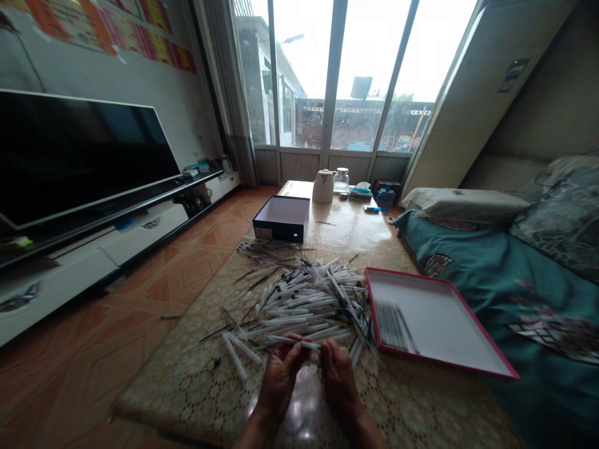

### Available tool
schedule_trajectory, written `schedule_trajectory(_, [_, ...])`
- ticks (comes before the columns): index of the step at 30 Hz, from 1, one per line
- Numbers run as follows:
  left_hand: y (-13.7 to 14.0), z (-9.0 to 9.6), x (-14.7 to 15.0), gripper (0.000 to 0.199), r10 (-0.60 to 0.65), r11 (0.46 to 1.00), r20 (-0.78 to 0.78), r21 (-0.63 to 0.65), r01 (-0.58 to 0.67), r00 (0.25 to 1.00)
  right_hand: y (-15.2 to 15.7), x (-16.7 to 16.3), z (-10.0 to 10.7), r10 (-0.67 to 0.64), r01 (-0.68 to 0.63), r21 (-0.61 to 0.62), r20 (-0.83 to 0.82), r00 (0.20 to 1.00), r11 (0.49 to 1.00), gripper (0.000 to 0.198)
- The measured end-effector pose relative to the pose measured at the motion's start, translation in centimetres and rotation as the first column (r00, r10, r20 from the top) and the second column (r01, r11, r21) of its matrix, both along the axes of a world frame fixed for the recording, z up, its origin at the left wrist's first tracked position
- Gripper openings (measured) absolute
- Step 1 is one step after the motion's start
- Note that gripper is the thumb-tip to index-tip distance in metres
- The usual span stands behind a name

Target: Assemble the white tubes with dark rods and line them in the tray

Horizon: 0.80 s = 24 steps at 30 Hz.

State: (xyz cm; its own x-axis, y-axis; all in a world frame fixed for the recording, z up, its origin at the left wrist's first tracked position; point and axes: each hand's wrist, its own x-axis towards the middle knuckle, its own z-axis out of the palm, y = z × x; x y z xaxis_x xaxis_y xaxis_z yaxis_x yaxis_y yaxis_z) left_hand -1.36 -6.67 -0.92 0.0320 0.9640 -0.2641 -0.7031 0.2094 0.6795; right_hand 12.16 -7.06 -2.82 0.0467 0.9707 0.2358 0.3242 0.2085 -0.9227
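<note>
A whitish pen point(299, 342) lies crosswise between my two hands near the front of the table. Its left part is pinched in the fingers of my left hand point(284, 365). At its right end, the closed fingertips of my right hand point(337, 374) grip it; the tip there is hidden. Just beyond both hands spreads a loose pile of white pen barrels point(290, 317), mixed with thin dark refills point(238, 319) and small black caps point(306, 276). To the right, a shallow red-rimmed box lid point(449, 324) holds a row of assembled-looking pens point(395, 325).
Behind the pile stands an open dark box point(281, 237). A white kettle point(323, 187), a glass jar point(342, 181) and a tissue pack point(360, 191) are at the table's far end. A bed with a teal cover point(468, 249) borders the right side; a television point(84, 156) is left.
</note>
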Motion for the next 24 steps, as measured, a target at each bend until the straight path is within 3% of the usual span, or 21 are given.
schedule_trajectory(6, [0.04, -0.07, 0.04, 0.022, 0.014, 1.000, -0.008, 0.006, -0.014, 1.000, -0.05, -0.16, 0.39, 0.007, -0.007, 0.019, -0.013, 1.000, 1.000, 0.023])
schedule_trajectory(12, [0.05, -0.09, 0.06, 0.020, -0.012, 0.999, -0.016, 0.035, 0.012, 1.000, 0.05, -0.11, -0.30, -0.027, 0.026, 0.026, 0.035, 0.999, 0.999, 0.036])
schedule_trajectory(18, [0.07, 0.15, 0.05, 0.023, 0.004, 1.000, -0.005, 0.003, -0.004, 1.000, -0.02, -0.21, 0.15, -0.011, 0.011, 0.038, 0.000, 1.000, 0.999, 0.025])
schedule_trajectory(24, [-0.04, 0.15, 0.07, 0.022, -0.010, 0.999, -0.033, 0.030, 0.011, 0.999, -0.12, -0.16, 0.23, -0.023, 0.023, 0.002, 0.009, 1.000, 1.000, 0.038])
